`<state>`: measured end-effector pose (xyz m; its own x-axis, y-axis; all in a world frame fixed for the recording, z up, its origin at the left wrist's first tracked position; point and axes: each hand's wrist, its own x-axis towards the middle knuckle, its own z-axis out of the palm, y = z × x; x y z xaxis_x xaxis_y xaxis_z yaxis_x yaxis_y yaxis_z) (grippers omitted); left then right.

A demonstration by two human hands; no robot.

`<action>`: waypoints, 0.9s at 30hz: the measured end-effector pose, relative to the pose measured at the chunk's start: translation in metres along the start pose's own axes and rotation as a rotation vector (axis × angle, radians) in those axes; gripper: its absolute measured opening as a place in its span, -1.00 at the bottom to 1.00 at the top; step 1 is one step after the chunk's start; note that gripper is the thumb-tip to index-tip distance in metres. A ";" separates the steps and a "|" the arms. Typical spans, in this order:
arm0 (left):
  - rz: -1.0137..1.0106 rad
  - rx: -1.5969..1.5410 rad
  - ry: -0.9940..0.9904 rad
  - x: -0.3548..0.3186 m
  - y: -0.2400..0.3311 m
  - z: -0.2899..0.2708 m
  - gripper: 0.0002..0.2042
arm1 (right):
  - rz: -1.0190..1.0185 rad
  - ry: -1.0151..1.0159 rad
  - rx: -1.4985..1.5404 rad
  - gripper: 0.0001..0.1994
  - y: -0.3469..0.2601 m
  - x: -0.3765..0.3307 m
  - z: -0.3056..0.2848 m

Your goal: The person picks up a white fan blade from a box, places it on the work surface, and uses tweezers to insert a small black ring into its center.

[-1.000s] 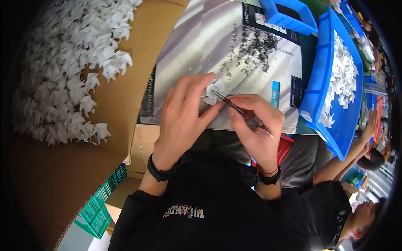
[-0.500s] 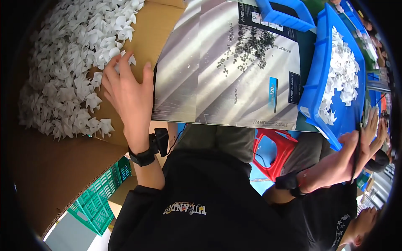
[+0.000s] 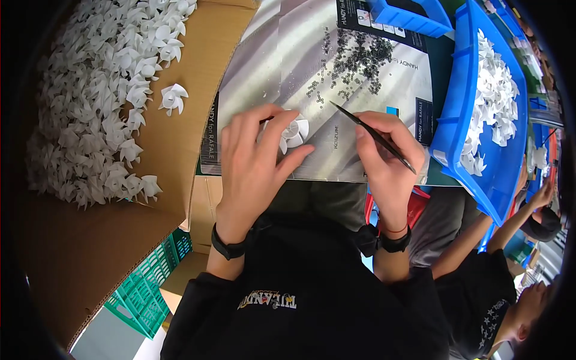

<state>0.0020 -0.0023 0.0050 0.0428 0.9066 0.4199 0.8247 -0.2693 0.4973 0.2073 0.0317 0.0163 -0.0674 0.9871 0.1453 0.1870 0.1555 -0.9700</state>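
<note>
My left hand (image 3: pixel 249 159) is over the near left part of the printed board (image 3: pixel 276 66), its thumb and fingers closed around a small white bladed wheel (image 3: pixel 295 132). My right hand (image 3: pixel 390 159) grips slim black tweezers (image 3: pixel 377 137), their tip angled up and left, apart from the wheel. Beyond the tweezer tip, small dark rings (image 3: pixel 363 57) lie scattered on the board. A heap of similar white bladed wheels (image 3: pixel 102 102) fills the cardboard box at the left. One loose white wheel (image 3: pixel 174 99) sits on the cardboard flap (image 3: pixel 198 57).
A long blue bin (image 3: pixel 504 162) with more white wheels stands at the right. A smaller blue bin (image 3: pixel 414 24) is at the back. Below the box is a green crate (image 3: pixel 141 294). Another person in a dark shirt (image 3: pixel 480 288) is at the lower right.
My left hand has moved right from the wheel heap onto the board with a white wheel. My right hand, with the tweezers, has swung in from the blue bin to the board.
</note>
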 end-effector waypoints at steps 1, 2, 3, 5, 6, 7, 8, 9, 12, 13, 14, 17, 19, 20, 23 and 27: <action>-0.002 -0.002 0.007 0.001 0.000 -0.001 -0.53 | 0.004 -0.008 -0.013 -0.86 0.000 0.001 0.003; -0.005 -0.005 0.014 0.001 0.001 -0.002 -0.53 | 0.008 -0.017 -0.027 -0.86 0.001 0.002 0.005; -0.008 -0.007 0.021 0.001 0.001 -0.003 -0.52 | 0.012 -0.026 -0.041 -0.86 0.001 0.002 0.006; -0.017 0.008 0.000 -0.001 -0.002 -0.004 -0.52 | 0.004 -0.022 -0.058 -0.86 0.004 0.003 0.006; -0.027 0.034 -0.018 -0.003 -0.003 -0.008 -0.52 | -0.007 -0.022 -0.066 -0.86 0.005 0.003 0.006; -0.036 0.058 -0.036 -0.004 -0.004 -0.010 -0.51 | -0.018 -0.022 -0.075 -0.86 0.005 0.003 0.006; -0.040 0.058 -0.036 -0.006 -0.004 -0.013 -0.51 | -0.016 -0.025 -0.077 -0.86 0.006 0.004 0.007; -0.063 0.045 -0.058 -0.007 -0.004 -0.015 -0.52 | -0.046 -0.008 -0.075 -0.87 0.006 0.005 0.009; -0.111 0.017 -0.099 -0.011 -0.004 -0.017 -0.54 | -0.106 0.023 -0.075 -0.88 0.008 0.008 0.011; -0.137 -0.019 -0.073 -0.012 -0.004 -0.017 -0.53 | -0.104 0.018 -0.079 -0.88 0.008 0.008 0.011; -0.162 -0.054 -0.048 -0.014 -0.004 -0.016 -0.52 | -0.102 0.014 -0.084 -0.88 0.008 0.008 0.010; -0.174 -0.043 -0.015 -0.015 -0.007 -0.015 -0.51 | -0.097 0.008 -0.083 -0.87 0.008 0.008 0.010; -0.144 0.051 0.000 -0.014 -0.009 -0.015 -0.52 | -0.088 0.008 -0.072 -0.85 0.008 0.007 0.010; -0.145 0.051 0.001 -0.013 -0.008 -0.015 -0.52 | -0.089 0.006 -0.071 -0.85 0.006 0.005 0.008; -0.060 0.086 -0.024 -0.005 0.000 -0.014 -0.52 | -0.052 -0.072 -0.028 -0.83 -0.002 -0.004 0.002; -0.029 0.132 -0.003 -0.004 -0.002 -0.002 -0.53 | -0.206 -0.110 0.048 -0.82 0.007 -0.010 0.004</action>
<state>-0.0015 -0.0058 0.0040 0.0196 0.9144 0.4044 0.8927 -0.1981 0.4047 0.2052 0.0224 0.0076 -0.2059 0.9242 0.3216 0.1118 0.3487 -0.9306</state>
